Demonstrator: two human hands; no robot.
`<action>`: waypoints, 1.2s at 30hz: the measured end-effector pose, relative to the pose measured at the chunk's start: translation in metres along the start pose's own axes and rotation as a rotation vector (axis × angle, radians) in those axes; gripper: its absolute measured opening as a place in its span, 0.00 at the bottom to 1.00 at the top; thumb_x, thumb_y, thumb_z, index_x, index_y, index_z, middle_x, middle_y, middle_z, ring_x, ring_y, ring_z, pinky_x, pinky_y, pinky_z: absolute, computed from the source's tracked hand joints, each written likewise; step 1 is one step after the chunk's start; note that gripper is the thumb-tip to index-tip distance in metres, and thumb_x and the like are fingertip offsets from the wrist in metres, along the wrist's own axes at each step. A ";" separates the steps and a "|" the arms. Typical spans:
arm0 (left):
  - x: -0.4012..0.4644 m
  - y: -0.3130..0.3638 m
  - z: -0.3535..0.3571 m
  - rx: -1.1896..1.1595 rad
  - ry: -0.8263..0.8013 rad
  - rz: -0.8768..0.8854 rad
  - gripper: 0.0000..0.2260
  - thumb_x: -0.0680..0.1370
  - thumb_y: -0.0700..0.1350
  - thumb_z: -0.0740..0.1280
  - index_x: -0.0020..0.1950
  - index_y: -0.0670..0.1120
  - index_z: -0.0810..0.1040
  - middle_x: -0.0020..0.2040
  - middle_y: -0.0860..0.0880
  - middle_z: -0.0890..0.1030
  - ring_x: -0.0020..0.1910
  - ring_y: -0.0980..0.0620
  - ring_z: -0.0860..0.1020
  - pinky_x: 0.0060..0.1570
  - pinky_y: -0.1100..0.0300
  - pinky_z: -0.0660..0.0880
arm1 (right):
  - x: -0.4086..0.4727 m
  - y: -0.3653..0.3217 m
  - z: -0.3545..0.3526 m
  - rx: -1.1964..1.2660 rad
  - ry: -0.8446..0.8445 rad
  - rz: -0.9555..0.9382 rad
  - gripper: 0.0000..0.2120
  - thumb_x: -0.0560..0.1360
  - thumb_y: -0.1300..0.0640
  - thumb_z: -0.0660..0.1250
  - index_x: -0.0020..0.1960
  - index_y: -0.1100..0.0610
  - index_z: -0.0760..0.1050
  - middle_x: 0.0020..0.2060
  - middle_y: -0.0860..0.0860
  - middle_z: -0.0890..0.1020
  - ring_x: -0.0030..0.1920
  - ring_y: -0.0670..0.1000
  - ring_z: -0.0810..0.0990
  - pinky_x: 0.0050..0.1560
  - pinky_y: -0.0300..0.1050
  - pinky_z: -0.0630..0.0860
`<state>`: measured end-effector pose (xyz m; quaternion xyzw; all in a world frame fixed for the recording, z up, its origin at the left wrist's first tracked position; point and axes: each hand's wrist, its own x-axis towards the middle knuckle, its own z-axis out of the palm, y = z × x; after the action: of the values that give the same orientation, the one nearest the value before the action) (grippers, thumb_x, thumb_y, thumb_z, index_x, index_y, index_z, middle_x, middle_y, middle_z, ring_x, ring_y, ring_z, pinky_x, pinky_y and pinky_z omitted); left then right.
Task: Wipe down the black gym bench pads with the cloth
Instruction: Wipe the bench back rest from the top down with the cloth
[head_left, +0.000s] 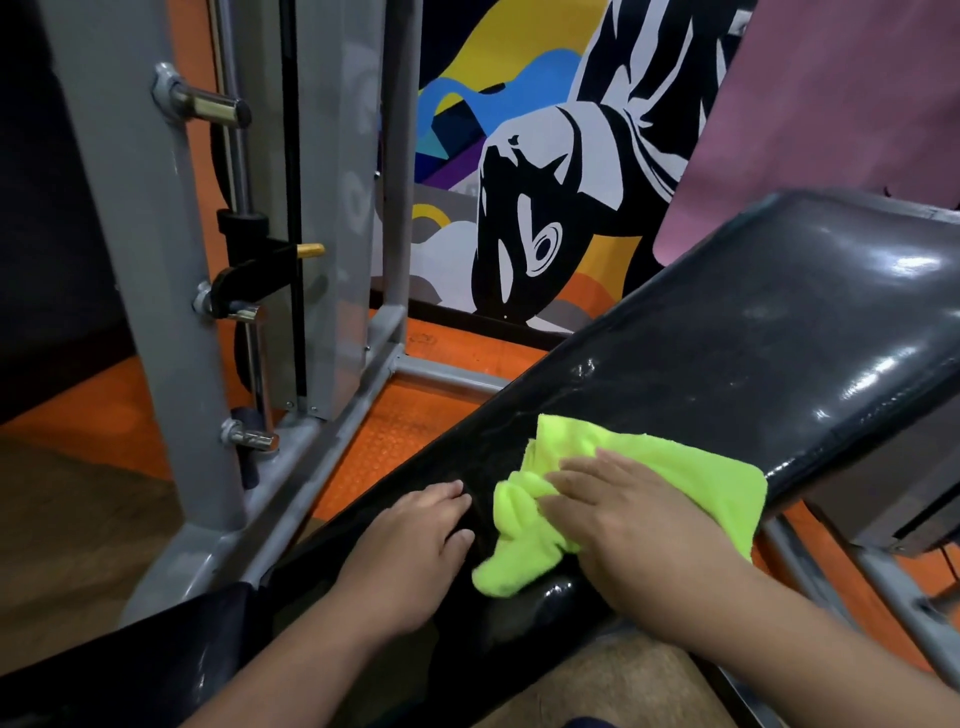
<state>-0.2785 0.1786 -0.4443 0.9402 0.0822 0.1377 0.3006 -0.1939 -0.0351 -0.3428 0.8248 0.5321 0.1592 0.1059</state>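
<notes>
Two hands: left hand (415, 545) spread flat on bench pad (727, 338); right hand (639, 530) flat, pressing one cloth (691, 467).

The bench pad (753, 332) is black vinyl-like upholstery, glossy and smooth, with bright highlights toward 2 o'clock and faint smears; the cloth (644, 467) on it is neon yellow-green, soft, fuzzy and matt; the machine frame (140, 270) at 9 o'clock is grey painted metal, its pegs (213, 106) polished chrome; the floor mat (410, 431) is orange, textured and matt.
</notes>
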 end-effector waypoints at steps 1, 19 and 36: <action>0.000 -0.001 0.000 0.000 -0.002 0.004 0.21 0.81 0.55 0.58 0.74 0.56 0.65 0.76 0.62 0.61 0.75 0.60 0.59 0.73 0.56 0.60 | -0.003 0.003 -0.001 0.011 0.010 -0.001 0.17 0.64 0.57 0.68 0.53 0.49 0.82 0.54 0.47 0.83 0.62 0.52 0.79 0.68 0.53 0.70; 0.001 -0.002 0.001 0.008 -0.019 0.000 0.22 0.81 0.55 0.59 0.75 0.56 0.63 0.76 0.61 0.60 0.76 0.58 0.57 0.73 0.57 0.59 | -0.012 -0.009 0.003 -0.019 0.075 -0.067 0.19 0.67 0.54 0.63 0.55 0.48 0.82 0.55 0.47 0.84 0.61 0.51 0.80 0.67 0.52 0.71; -0.001 -0.002 0.004 -0.030 0.021 0.005 0.22 0.81 0.55 0.59 0.75 0.56 0.64 0.76 0.62 0.60 0.75 0.60 0.57 0.73 0.59 0.57 | -0.006 -0.001 -0.004 -0.027 0.039 -0.041 0.19 0.63 0.55 0.73 0.54 0.48 0.82 0.54 0.47 0.84 0.60 0.51 0.81 0.67 0.52 0.70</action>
<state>-0.2788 0.1781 -0.4487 0.9343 0.0812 0.1495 0.3133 -0.1979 -0.0398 -0.3406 0.8091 0.5485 0.1803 0.1098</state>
